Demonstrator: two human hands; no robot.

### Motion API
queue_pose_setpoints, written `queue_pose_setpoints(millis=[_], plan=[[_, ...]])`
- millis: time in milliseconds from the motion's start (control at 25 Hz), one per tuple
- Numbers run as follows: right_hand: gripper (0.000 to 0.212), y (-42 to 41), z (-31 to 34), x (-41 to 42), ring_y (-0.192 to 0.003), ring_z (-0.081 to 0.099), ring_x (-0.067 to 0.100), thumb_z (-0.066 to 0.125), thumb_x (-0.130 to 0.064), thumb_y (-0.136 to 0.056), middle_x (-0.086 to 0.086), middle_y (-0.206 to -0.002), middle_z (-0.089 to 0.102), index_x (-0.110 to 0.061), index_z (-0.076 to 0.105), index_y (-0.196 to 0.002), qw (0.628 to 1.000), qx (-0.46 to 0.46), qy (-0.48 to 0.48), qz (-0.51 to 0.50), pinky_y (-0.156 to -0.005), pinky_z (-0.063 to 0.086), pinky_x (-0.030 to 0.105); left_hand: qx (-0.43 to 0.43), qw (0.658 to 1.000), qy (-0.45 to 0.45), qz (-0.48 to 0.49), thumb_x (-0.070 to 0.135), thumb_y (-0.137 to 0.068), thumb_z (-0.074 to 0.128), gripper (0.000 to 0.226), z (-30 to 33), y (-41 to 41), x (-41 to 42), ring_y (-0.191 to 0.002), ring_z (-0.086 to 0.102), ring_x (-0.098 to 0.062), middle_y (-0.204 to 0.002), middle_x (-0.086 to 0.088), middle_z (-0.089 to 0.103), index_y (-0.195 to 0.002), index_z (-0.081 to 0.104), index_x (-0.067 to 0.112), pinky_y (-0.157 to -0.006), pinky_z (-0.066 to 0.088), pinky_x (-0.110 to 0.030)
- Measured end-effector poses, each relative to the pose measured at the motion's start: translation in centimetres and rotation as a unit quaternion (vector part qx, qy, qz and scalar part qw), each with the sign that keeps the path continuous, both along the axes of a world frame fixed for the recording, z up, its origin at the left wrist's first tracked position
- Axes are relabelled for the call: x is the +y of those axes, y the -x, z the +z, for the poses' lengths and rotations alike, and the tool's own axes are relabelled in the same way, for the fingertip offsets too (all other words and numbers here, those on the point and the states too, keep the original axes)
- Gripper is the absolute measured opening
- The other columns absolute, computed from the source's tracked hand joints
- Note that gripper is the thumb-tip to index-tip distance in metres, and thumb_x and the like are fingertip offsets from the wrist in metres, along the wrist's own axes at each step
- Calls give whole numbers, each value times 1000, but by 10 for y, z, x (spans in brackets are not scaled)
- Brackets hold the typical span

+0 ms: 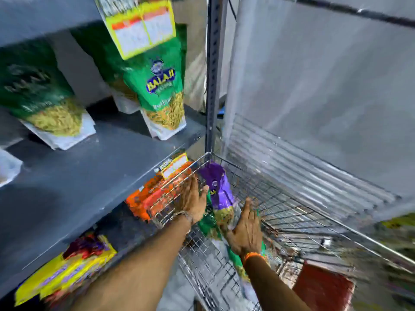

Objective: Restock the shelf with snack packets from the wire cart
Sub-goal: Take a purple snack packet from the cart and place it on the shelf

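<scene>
A wire cart (292, 212) stands at the lower right beside the grey shelf (94, 171). Inside it a purple snack packet (219, 189) leans against green packets (208, 223). My left hand (193, 198) reaches into the cart on the left of these packets, fingers spread. My right hand (246, 227) lies flat against their right side, over a green packet (235, 257). The packets sit between both hands; the frame is blurred, so a firm grip cannot be made out. Green packets (164, 93) stand upright on the shelf.
Another green packet (45, 104) stands at the shelf's left. Orange packets (152, 194) and yellow packets (65, 279) lie on the level below. A yellow packet (139, 25) hangs from above. A metal upright (213, 72) and a grey wall (314, 86) bound the cart. A red object (323, 286) lies below.
</scene>
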State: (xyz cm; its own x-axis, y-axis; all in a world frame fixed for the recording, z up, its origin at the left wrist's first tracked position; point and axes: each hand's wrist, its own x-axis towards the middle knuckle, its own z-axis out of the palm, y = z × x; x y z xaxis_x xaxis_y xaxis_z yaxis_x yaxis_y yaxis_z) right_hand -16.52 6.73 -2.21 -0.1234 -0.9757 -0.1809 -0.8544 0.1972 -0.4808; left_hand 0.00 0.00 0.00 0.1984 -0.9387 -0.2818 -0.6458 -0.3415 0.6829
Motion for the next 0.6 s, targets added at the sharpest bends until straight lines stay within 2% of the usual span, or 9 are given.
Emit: queue_pose_setpoints(millis=[80, 200, 320, 360, 440, 480, 520, 600], plan=[[127, 0, -24, -8, -148, 37, 35, 63, -78, -64, 16, -163, 34, -7, 18, -159, 1000, 6, -15, 3, -123, 29, 43, 87, 990, -98, 58, 42, -102, 28, 59, -27, 14, -20, -144, 34, -31, -157, -15, 34, -150, 34, 7, -116, 28, -34], [133, -3, -40, -12, -133, 49, 32, 76, -77, -55, 10, -153, 46, -15, 18, -157, 998, 30, -49, -4, -111, 45, 45, 145, 966, -151, 149, 42, -103, 25, 58, -61, 25, -41, -137, 44, -34, -151, -19, 42, -141, 48, 6, -107, 35, -34], [119, 2, -52, -19, -118, 57, 32, 78, -73, -57, 7, -139, 57, -19, 29, -150, 999, 29, -28, -15, -97, 54, 45, 170, 956, -175, 162, 37, -103, 30, 52, -92, 28, -58, -124, 55, -33, -138, -18, 56, -128, 59, 2, -90, 39, -26], [112, 5, -56, -21, -116, 58, 32, 75, -73, -59, 6, -136, 59, -19, 32, -148, 999, 32, -22, -15, -94, 55, 45, 199, 948, -181, 171, 41, -101, 33, 53, -105, 29, -64, -120, 58, -33, -133, -16, 60, -125, 62, 4, -88, 39, -27], [104, 12, -60, -26, -114, 59, 31, 72, -73, -62, 5, -131, 61, -20, 36, -145, 999, 27, -12, -12, -89, 57, 43, 293, 916, -188, 197, 55, -91, 43, 57, -127, 29, -72, -111, 63, -30, -126, -13, 66, -116, 68, 10, -96, 48, -36], [101, 15, -61, -28, -112, 60, 32, 73, -70, -62, 6, -128, 63, -22, 37, -143, 1000, 19, -10, -13, -85, 58, 42, 339, 898, -182, 213, 56, -88, 47, 53, -137, 29, -74, -105, 65, -28, -121, -12, 68, -109, 70, 12, -97, 51, -43], [98, 19, -61, -30, -109, 63, 33, 75, -67, -60, 6, -123, 66, -24, 40, -140, 1000, 9, -11, -11, -80, 58, 41, 379, 878, -175, 234, 47, -90, 50, 41, -150, 28, -77, -99, 65, -26, -113, -12, 70, -100, 70, 13, -93, 54, -46], [90, 24, -58, -34, -99, 69, 37, 76, -66, -54, 7, -111, 72, -27, 45, -129, 1000, -6, -15, 2, -69, 57, 41, 445, 834, -159, 284, 23, -97, 48, 23, -139, 28, -75, -82, 65, -23, -92, -9, 70, -86, 67, 15, -72, 58, -37]])
